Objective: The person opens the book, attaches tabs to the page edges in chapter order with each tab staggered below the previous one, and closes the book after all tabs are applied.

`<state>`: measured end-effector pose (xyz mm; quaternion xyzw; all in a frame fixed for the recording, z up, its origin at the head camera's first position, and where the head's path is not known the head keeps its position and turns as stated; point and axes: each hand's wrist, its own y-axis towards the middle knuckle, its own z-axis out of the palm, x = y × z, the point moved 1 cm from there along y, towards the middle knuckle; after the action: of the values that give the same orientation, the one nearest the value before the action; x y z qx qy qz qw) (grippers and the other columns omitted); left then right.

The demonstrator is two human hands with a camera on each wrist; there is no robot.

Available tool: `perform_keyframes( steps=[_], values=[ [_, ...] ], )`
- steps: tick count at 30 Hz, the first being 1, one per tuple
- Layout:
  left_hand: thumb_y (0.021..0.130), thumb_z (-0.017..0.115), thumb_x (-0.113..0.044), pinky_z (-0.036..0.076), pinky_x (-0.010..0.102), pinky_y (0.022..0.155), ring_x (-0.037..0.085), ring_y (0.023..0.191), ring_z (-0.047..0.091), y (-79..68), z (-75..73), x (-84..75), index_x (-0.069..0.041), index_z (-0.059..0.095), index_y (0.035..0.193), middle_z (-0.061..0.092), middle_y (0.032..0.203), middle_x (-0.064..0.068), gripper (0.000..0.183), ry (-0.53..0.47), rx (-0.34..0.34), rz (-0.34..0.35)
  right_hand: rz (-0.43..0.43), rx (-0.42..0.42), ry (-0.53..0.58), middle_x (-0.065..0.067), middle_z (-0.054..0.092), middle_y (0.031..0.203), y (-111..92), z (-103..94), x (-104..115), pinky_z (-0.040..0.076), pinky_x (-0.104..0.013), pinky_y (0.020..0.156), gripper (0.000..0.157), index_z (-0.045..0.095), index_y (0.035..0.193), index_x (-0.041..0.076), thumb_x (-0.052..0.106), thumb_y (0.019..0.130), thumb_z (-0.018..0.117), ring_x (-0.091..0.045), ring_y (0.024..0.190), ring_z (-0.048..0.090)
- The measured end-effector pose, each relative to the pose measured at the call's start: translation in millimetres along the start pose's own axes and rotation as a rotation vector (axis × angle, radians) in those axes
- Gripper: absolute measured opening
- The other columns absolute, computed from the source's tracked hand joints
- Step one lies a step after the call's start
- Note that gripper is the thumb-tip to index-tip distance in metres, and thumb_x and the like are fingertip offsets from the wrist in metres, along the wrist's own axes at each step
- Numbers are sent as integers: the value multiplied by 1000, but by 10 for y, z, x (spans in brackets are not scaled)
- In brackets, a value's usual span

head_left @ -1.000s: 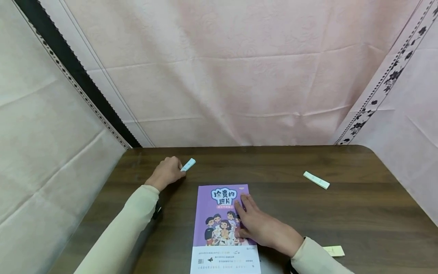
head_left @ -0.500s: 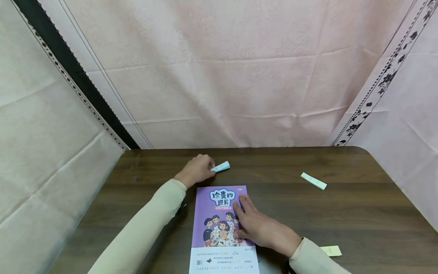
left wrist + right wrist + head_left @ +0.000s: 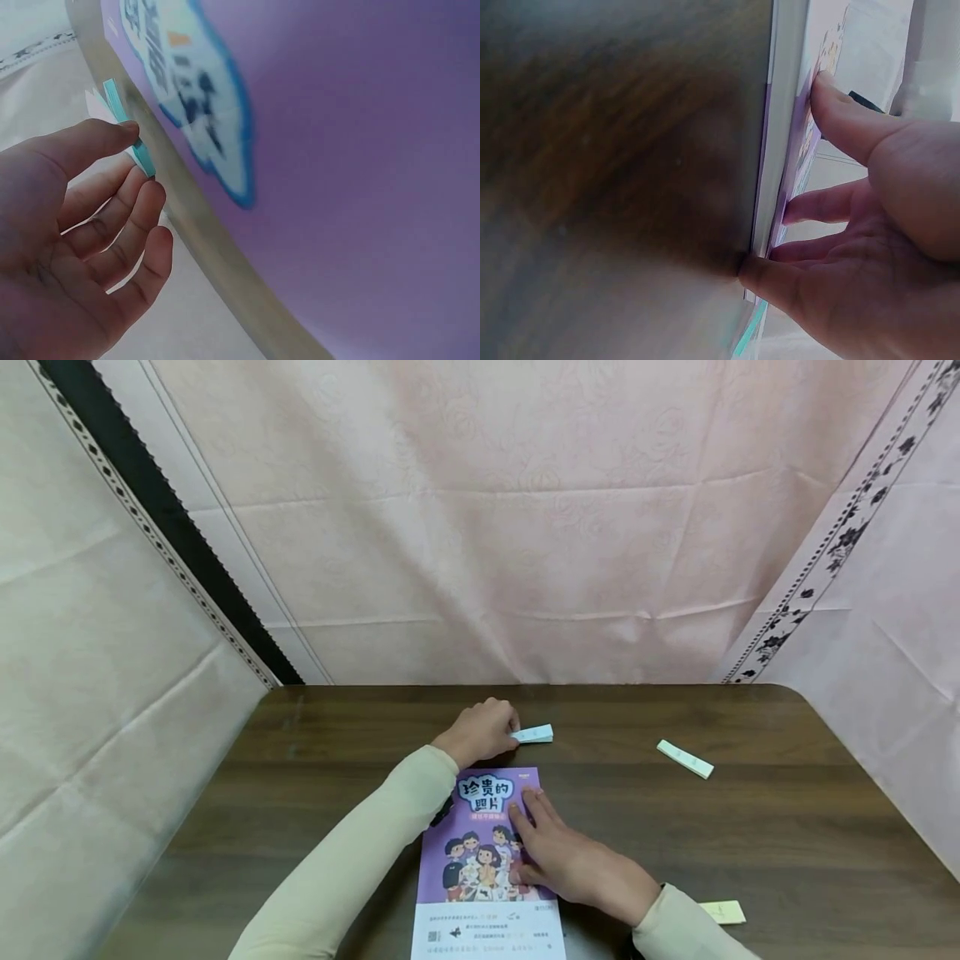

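My left hand pinches a narrow light-blue pad of sticky notes beyond the top of a purple book. In the left wrist view, thumb and fingertips grip the pad, whose sheets are slightly fanned, and the book's cover fills the right side. My right hand rests on the book's right side with fingers spread. The right wrist view has the right hand's fingertips on the cover, one finger at the edge of the pages. The left sleeve hides the book's upper left corner.
A pale green sticky note pad lies on the brown wooden table at the right. Nearer the front, a yellow pad is partly hidden by the right sleeve. Pale cloth hangs behind the table's far edge.
My left hand has carried the blue sticky note pad rightward along the far side of the table, from left of the book to beyond its top edge. The right hand stays on the book.
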<state>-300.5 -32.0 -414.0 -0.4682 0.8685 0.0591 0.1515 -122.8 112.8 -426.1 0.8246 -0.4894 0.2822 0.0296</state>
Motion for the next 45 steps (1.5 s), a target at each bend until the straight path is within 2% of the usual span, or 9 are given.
perform_keyframes(
  steps=[7,12,16,20,23,27,31,39,45],
  values=[
    [99,77,-22,52,29,67,12,71,59,14,68,-58,-13,76,101,69,89,-3,10,12,37,15,-3,1,-1,-31,9,172,22,14,8,31,-57,122,81,31,162,-6,31,102,72,-48,160,7],
    [99,76,-33,58,34,81,15,91,67,-90,-28,-75,-10,74,121,73,113,3,31,16,37,4,11,15,-1,-32,9,172,16,1,12,32,-56,122,80,31,162,-6,27,102,72,-47,160,6],
    [99,76,-40,58,40,98,22,117,67,-326,-224,-105,-8,68,137,68,136,9,51,9,16,14,8,11,13,-32,9,172,6,-8,7,32,-57,121,81,30,162,-6,28,102,72,-47,160,6],
    [98,76,-43,52,45,108,29,133,61,-680,-384,-97,-6,62,145,61,147,13,62,8,25,27,11,5,22,-31,8,172,-3,-14,7,32,-58,121,81,30,162,-6,30,102,71,-47,160,5],
    [97,78,-43,49,49,112,33,140,55,-968,-422,-78,-4,56,151,55,154,16,70,-11,60,7,22,8,25,-29,8,173,-7,-9,1,32,-58,121,82,29,163,-4,32,102,70,-45,160,5],
    [94,80,-44,42,54,117,38,150,43,-1309,-327,-70,-3,46,158,41,164,19,84,-64,137,-29,20,1,31,-28,9,173,-12,2,-15,33,-58,121,81,30,163,-3,33,102,70,-45,161,7],
    [89,83,-47,38,55,120,41,154,34,-1505,-171,-78,0,41,160,32,168,24,95,-84,221,-40,9,-16,22,-27,12,173,-1,1,-35,33,-59,121,81,32,163,-3,34,102,71,-45,160,9],
    [81,90,-51,32,52,124,38,161,15,-1592,-7,-141,-3,32,165,16,174,23,112,-27,332,-44,24,-24,17,-24,12,174,-19,-8,-61,34,-58,120,80,32,164,1,37,103,69,-41,161,9],
    [80,91,-52,32,53,124,40,161,13,-1621,41,-160,-3,30,165,14,174,24,116,-17,334,-62,-29,-62,71,-27,18,172,-19,-54,-112,31,-62,121,78,37,162,0,38,102,71,-46,159,16]
  ],
)
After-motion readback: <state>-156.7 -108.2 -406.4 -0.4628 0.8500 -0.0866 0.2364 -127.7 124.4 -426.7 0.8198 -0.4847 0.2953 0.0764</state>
